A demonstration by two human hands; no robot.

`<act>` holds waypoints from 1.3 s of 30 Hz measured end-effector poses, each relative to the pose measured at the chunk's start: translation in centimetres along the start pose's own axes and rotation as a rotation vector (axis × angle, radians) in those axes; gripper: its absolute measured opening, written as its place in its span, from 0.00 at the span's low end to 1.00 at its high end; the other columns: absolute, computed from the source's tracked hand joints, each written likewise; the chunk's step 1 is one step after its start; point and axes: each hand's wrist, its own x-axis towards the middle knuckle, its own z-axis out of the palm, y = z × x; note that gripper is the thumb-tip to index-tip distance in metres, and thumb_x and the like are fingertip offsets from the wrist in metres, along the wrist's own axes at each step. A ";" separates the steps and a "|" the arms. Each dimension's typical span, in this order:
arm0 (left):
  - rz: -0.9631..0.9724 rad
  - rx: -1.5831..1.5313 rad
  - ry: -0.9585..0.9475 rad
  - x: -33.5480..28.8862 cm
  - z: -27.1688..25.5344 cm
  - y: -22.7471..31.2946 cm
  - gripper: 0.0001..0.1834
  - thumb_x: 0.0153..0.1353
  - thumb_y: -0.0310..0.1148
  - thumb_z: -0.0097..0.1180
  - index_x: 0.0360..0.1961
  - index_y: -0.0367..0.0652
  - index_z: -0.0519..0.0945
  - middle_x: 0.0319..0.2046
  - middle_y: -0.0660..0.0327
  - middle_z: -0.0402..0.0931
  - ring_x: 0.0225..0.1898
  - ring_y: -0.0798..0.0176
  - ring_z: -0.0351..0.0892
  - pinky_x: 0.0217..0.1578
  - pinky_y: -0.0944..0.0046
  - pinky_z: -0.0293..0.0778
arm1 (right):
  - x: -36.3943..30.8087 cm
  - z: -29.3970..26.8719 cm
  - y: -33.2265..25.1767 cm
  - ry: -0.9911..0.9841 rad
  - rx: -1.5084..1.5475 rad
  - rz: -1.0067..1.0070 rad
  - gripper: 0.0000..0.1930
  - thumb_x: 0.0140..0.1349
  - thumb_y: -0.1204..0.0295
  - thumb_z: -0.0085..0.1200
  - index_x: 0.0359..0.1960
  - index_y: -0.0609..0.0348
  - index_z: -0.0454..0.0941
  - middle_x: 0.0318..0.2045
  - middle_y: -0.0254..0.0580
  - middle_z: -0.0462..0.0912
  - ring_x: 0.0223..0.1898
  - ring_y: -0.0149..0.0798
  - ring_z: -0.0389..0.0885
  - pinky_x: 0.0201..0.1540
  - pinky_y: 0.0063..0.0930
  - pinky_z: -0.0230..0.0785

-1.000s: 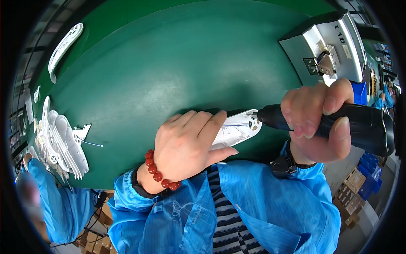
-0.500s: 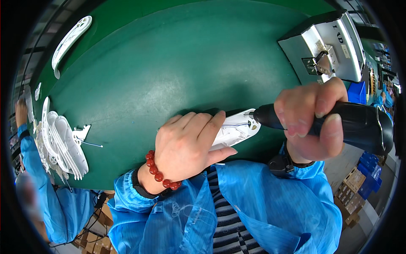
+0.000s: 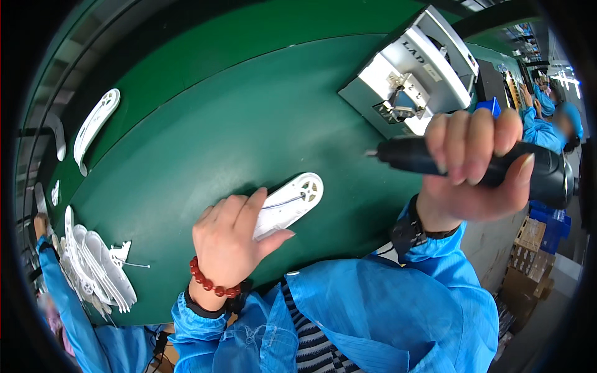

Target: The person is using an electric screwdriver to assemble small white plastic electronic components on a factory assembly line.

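My left hand (image 3: 227, 230) grips a long white plastic shell (image 3: 281, 215) against the green table, thumb on its near side and fingers over its other end. A spoked round opening shows at the shell's uncovered end, with a thin dark wire running to it. In my right hand (image 3: 466, 202) is a black electric screwdriver (image 3: 407, 155), fingers wrapped round its body. Its bit points left and hangs above the table, apart from the shell.
Far right on the green table (image 3: 205, 155) stands a silver and black box-shaped machine (image 3: 398, 81). Several white shells (image 3: 93, 261) are piled at the left, near a co-worker's arm (image 3: 59, 273). Another white shell (image 3: 96, 127) lies at the far left. Blue bins (image 3: 547, 230) sit beyond the table's right.
The screwdriver bit has come away from the shell's end and up. My left hand and the shell appear lower and further left, while the whole view has also shifted.
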 end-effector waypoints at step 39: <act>0.015 -0.148 -0.016 -0.2 -0.1 -1.2 0.34 0.32 0.44 0.74 0.44 0.42 0.80 0.27 0.60 0.74 0.26 0.55 0.77 0.27 0.60 0.73 | -4.1 5.1 2.5 -0.136 -0.013 0.179 0.13 0.63 0.59 0.53 0.38 0.51 0.64 0.21 0.29 0.74 0.19 0.27 0.71 0.25 0.25 0.63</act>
